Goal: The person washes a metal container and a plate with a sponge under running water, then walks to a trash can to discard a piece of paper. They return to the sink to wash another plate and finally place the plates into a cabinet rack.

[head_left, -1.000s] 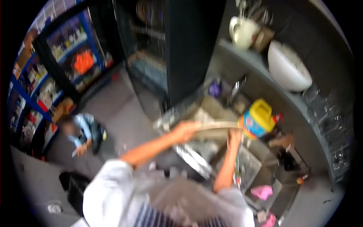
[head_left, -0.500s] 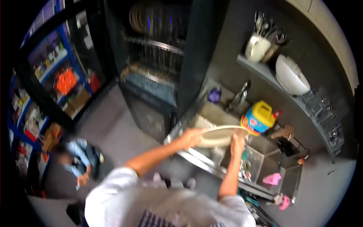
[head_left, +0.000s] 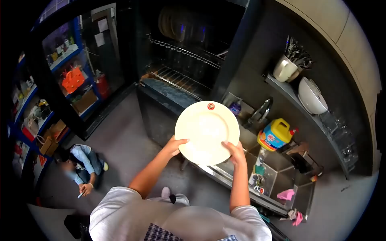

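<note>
A cream-coloured round plate (head_left: 207, 132) with a small red emblem on its rim is held up in front of me, face towards the camera. My left hand (head_left: 175, 146) grips its lower left edge, thumb on the rim. On the lower right edge, my right hand (head_left: 236, 153) pinches the rim with the thumb on top. The plate hides part of the counter and the cabinet's lower front. Behind it stands a dark dish cabinet (head_left: 173, 92) with wire racks and several plates on the upper level.
To the right is a metal sink (head_left: 277, 176) with utensils and a pink cloth (head_left: 286, 195). A yellow jug (head_left: 276, 134) stands behind it, near the faucet (head_left: 262, 110). A shelf (head_left: 297, 98) holds a white bowl (head_left: 312, 95). At left a person (head_left: 85, 164) crouches on the floor.
The plate has moved left, away from over the sink, and turned from edge-on to face the camera. Both hands have kept hold of it. My view has shifted too.
</note>
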Demonstrator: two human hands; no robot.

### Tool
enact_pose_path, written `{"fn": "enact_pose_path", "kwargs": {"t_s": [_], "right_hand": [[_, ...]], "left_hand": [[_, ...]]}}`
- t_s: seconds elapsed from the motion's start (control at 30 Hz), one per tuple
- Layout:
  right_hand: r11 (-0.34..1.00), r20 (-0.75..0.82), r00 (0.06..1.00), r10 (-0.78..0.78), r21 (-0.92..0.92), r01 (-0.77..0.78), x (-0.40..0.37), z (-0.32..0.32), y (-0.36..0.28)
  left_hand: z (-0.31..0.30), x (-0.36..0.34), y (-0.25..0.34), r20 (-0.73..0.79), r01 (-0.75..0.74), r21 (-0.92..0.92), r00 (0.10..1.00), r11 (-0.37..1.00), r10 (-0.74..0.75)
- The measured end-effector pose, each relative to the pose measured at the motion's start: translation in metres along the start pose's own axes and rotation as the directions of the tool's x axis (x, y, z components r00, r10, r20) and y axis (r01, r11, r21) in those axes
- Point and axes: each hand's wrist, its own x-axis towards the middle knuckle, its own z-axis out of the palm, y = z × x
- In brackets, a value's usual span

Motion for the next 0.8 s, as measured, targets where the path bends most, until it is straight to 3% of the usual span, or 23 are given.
{"fn": "enact_pose_path", "kwargs": {"t_s": [0.2, 0.27, 0.33, 0.43, 0.5, 0.57, 0.67, 0.7, 0.8], "right_hand": [[0.997, 0.041, 0.998, 0.047, 0.065, -0.049, 0.043, 0.069, 0.009], [0.998, 0.094, 0.993, -0.064, 0.027, 0.062, 0.062, 0.103, 0.014], [0.996, 0.144, 0.986, -0.081, -0.019, 0.085, 0.078, 0.137, 0.002], [0.991, 0.319, 0.938, -0.132, 0.014, 0.135, 0.106, 0.186, -0.021], [0.988, 0.347, 0.931, -0.113, -0.057, 0.141, 0.139, 0.215, -0.019], [0.969, 0.348, 0.935, -0.070, -0.200, 0.147, 0.167, 0.247, -0.026], [0.993, 0.343, 0.939, -0.030, -0.095, 0.067, 0.206, 0.300, -0.033], [0.987, 0.322, 0.938, -0.128, -0.053, 0.153, 0.226, 0.318, -0.026], [0.998, 0.243, 0.969, -0.038, 0.055, 0.025, 0.263, 0.356, -0.020]], "left_hand": [[-0.013, -0.030, 0.091, -0.131, -0.186, 0.271, 0.965, 0.944, 0.228], [-0.017, -0.037, 0.129, -0.178, -0.242, 0.274, 0.939, 0.931, 0.296], [-0.023, -0.041, 0.166, -0.173, -0.258, 0.247, 0.937, 0.934, 0.304], [-0.029, -0.039, 0.209, -0.213, -0.426, 0.295, 0.843, 0.855, 0.494], [-0.041, -0.032, 0.238, -0.220, -0.498, 0.350, 0.779, 0.793, 0.587], [-0.054, -0.024, 0.270, -0.216, -0.516, 0.405, 0.748, 0.755, 0.627], [-0.069, 0.001, 0.322, -0.183, -0.546, 0.522, 0.679, 0.655, 0.711], [-0.072, 0.003, 0.337, -0.160, -0.520, 0.584, 0.680, 0.624, 0.716], [-0.083, 0.013, 0.368, -0.143, -0.407, 0.752, 0.667, 0.518, 0.731]]}}
